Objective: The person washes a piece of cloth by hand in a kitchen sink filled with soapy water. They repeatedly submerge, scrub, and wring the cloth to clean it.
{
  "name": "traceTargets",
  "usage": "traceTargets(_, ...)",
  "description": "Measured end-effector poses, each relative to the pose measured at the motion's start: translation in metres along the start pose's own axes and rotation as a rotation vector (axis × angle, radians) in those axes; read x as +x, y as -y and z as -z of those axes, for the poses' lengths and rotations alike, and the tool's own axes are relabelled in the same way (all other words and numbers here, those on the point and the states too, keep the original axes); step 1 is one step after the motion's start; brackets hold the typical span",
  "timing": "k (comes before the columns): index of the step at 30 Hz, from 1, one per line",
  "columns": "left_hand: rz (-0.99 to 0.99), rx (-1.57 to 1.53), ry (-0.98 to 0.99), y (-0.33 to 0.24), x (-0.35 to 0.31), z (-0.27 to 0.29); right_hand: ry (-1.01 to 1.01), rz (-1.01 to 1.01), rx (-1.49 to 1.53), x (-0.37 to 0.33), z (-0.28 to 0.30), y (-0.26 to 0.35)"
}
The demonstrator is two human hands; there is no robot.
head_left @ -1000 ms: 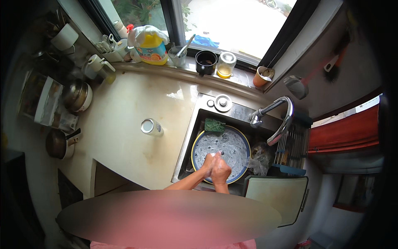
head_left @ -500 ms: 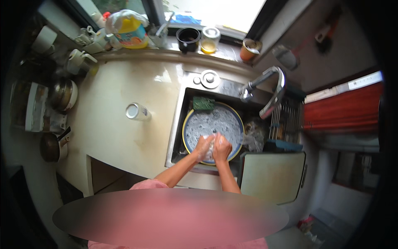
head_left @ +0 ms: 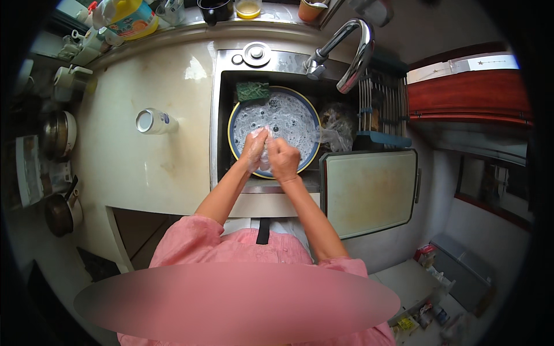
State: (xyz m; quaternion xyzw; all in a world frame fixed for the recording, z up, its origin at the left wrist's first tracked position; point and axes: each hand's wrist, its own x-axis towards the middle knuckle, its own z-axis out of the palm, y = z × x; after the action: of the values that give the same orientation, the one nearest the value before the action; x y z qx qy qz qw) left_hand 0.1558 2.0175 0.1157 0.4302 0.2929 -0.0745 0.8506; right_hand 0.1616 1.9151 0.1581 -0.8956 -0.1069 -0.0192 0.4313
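Note:
My left hand (head_left: 253, 149) and my right hand (head_left: 283, 158) are together over the near side of a round basin (head_left: 232, 144) with a blue and yellow rim. Both are closed, fingers curled around something pale and foamy between them that I cannot make out. Suds cover the left fingers. White bubbly water (head_left: 294, 124) fills the basin, which sits in a steel sink (head_left: 216, 127). A green scouring pad (head_left: 253, 91) rests at the basin's far left rim.
A chrome faucet (head_left: 363, 52) arches over the sink's right side. A clear plastic bag (head_left: 336, 128) lies right of the basin, near a wire rack (head_left: 382, 106). A cutting board (head_left: 369, 190) is at the near right. A white cup (head_left: 154, 121) stands on the left counter.
The view has tipped lower, so sink and hands appear higher and more of my arms shows. My hands stay together over the suds, shifted slightly against each other.

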Motion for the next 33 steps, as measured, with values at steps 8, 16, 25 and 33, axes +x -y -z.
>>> traceTargets(8,0.122,0.212,-0.064,0.01,-0.024,-0.024,-0.047,-0.072,-0.057,0.007,-0.001,-0.03)
traceTargets(16,0.184,0.175,-0.093,-0.007,-0.028,-0.03,-0.112,0.197,-0.112,-0.002,-0.015,-0.036)
traceTargets(25,0.263,-0.008,-0.023,0.012,-0.004,0.0,-0.008,0.19,-0.095,-0.018,-0.015,-0.006)
traceTargets(33,0.278,0.169,0.168,-0.007,-0.023,-0.021,-0.094,-0.084,-0.116,0.02,0.002,-0.049)
